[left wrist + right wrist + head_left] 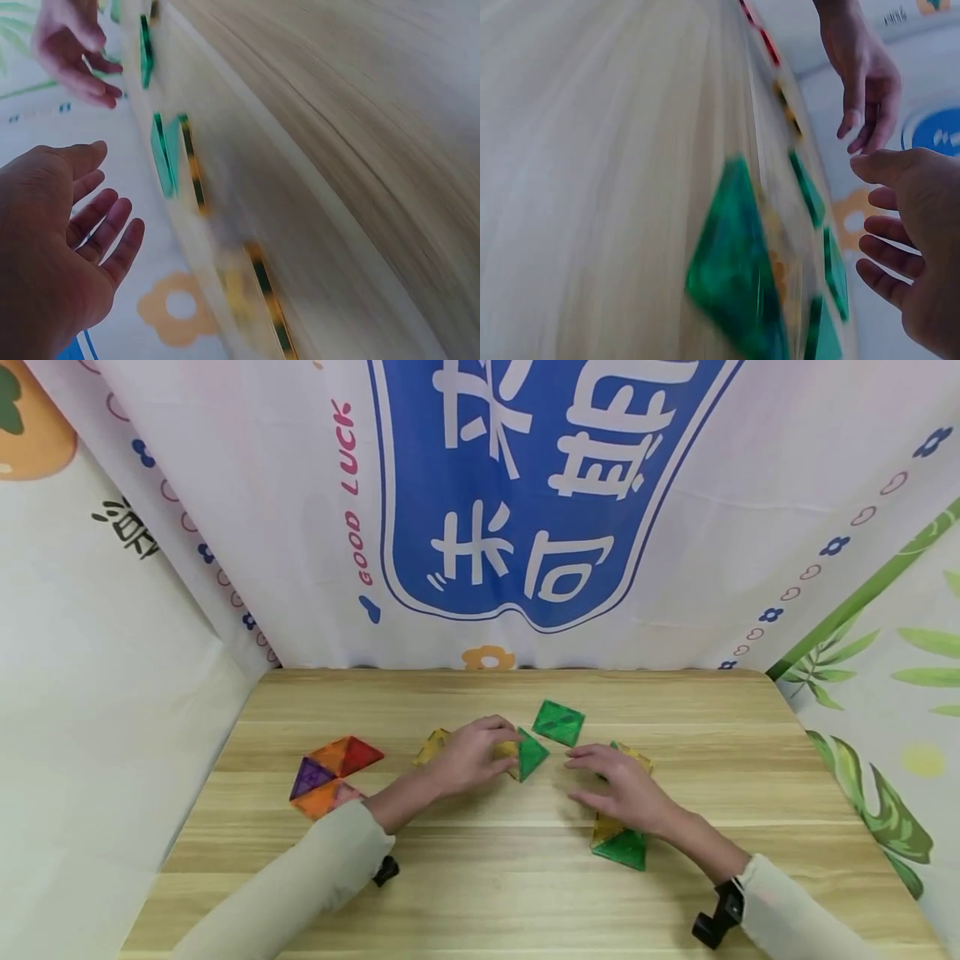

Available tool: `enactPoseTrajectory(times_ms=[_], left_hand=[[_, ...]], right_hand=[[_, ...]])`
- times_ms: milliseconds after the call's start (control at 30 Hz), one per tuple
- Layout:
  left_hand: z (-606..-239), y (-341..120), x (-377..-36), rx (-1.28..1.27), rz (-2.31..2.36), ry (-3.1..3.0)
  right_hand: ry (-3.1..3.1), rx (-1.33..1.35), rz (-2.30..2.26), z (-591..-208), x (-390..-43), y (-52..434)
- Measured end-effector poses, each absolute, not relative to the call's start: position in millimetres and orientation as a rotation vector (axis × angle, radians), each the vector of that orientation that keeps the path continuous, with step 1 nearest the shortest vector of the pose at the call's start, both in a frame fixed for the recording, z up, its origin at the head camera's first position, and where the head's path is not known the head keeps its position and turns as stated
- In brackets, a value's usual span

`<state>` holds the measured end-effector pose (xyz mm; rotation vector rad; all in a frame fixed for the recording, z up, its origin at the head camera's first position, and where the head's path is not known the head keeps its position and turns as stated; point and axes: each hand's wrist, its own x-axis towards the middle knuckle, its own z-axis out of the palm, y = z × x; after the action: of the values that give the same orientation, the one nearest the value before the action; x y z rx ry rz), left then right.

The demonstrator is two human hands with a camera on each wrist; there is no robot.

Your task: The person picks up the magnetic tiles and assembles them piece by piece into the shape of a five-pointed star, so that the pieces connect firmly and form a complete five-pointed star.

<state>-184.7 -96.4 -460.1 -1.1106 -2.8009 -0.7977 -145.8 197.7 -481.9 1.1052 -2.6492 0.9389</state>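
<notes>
The person's left hand (471, 753) is hovering low over the middle of the wooden counter (480, 893), its fingers relaxed and slightly apart, holding nothing that the wrist view shows. Its fingertips are lying just beside a green triangle tile (531, 755), which is resting flat on the counter next to a yellow tile (507, 749); from the head view they seem to be touching the tiles, but the blur is making that hard to confirm. Another yellow tile (432, 746) is lying just behind the left hand's wrist side.

The right hand (625, 781) is hanging open, fingers spread and straight, gripping nothing. It is partly covering a yellow and green tile (637, 755) at its far side. Nearer the person, by the right wrist, a yellow-and-green pair (619, 842) is lying flat.

A green square tile (558, 722) is sitting further back, between the 2 hands and apart from both. Well to the left, a cluster of orange, red and purple triangles (333, 774) is lying flat by the left sleeve (300, 885).

A printed cloth backdrop (525, 485) with blue lettering is hanging behind the counter.
</notes>
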Motion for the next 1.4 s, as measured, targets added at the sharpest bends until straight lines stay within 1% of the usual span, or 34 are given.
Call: enactPoseTrajectory(times_ms=[267, 533, 667, 967, 1167, 1400], left_hand=[[-456, -155, -178, -0.890, -0.748, -2.859], [-457, -212, -175, -0.726, -0.783, -2.899], [-461, -236, -175, -0.698, -0.808, -2.891], [-471, -289, -178, -0.597, -0.794, -2.939], [-478, -317, -180, -0.630, -0.809, -2.980], [-486, -334, -180, -0.665, -0.796, -3.016]], right_hand=[[-2.711, 1.393, 0.877, -475, -138, 141], [-2.608, 1.649, 0.831, -487, -137, 81], [-2.592, 1.738, 0.794, -494, -133, 55], [-2.610, 1.875, 0.710, -497, -123, 5], [-2.633, 1.933, 0.659, -498, -119, -24], [-2.655, 1.942, 0.557, -499, -115, -52]])
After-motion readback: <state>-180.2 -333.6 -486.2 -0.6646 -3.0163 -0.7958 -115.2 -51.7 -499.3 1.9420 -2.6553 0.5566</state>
